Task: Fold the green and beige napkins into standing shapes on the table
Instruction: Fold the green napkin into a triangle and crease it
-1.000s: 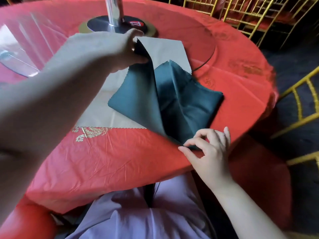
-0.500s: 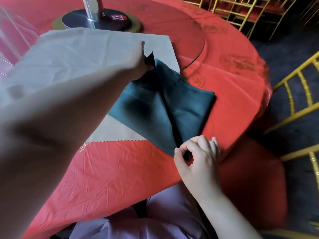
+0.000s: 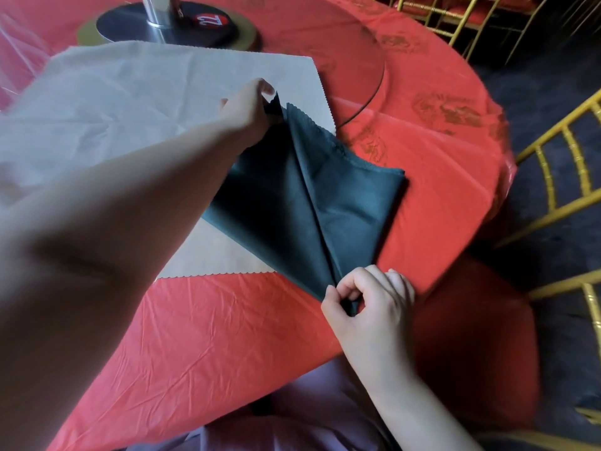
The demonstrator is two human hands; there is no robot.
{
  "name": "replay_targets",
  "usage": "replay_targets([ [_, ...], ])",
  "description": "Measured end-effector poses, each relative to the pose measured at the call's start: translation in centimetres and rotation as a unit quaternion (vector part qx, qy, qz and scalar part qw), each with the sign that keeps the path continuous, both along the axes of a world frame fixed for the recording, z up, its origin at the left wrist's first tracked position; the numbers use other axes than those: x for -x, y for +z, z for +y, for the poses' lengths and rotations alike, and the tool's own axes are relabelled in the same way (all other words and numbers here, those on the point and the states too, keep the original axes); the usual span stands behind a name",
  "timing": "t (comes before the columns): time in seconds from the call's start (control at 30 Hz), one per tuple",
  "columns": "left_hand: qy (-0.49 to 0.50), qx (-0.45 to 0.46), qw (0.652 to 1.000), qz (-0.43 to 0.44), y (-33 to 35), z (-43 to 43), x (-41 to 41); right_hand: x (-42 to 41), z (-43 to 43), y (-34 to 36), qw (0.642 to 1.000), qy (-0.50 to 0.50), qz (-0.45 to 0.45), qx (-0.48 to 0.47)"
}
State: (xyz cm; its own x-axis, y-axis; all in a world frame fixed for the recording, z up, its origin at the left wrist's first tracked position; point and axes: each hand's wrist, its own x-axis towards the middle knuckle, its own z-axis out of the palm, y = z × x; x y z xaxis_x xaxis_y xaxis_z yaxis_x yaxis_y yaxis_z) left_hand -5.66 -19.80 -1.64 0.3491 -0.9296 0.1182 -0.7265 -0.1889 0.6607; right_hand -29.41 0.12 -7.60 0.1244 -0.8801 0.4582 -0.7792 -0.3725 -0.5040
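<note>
The dark green napkin [image 3: 328,203] lies partly folded on the red table, with a crease running from its far tip to its near tip. My left hand [image 3: 248,113] pinches the far tip, lifted a little above the cloth. My right hand [image 3: 367,304] pinches the near tip at the table's front edge. The beige napkin [image 3: 136,102] lies spread flat under and to the left of the green one; my left forearm covers part of it.
The red tablecloth [image 3: 201,336] covers a round table. A glass turntable [image 3: 367,43] with a metal post and black base [image 3: 169,24] stands at the back. Gold chairs [image 3: 566,177] stand at the right, one with a red seat [image 3: 471,336].
The raised middle fold of the green napkin has been drawn flatter and the cloth stretched between both hands. My right hand has closed its pinch on the near tip.
</note>
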Motion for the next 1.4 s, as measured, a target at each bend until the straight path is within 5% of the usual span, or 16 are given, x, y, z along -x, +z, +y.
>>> replay_targets([
  [0.5,-0.035,0.036,0.992,-0.12,-0.4,-1.2,-0.1,0.1,0.2,0.5,0.998,0.024,0.033,-0.037],
  [0.83,-0.033,0.038,0.991,-0.125,0.8,0.9,-0.2,-0.1,0.2,0.4,0.998,0.016,0.045,-0.051],
  [1.1,-0.267,0.102,0.928,-0.241,0.4,16.2,1.8,0.2,-0.4,1.4,0.996,0.045,0.029,-0.071],
  [1.27,-0.277,0.079,0.923,-0.257,-0.8,21.3,1.3,0.0,-0.2,3.5,0.995,0.053,0.074,-0.033],
  [1.4,-0.319,0.011,0.904,-0.285,-1.9,21.8,0.5,-2.1,1.1,3.9,0.976,0.174,0.129,-0.026],
])
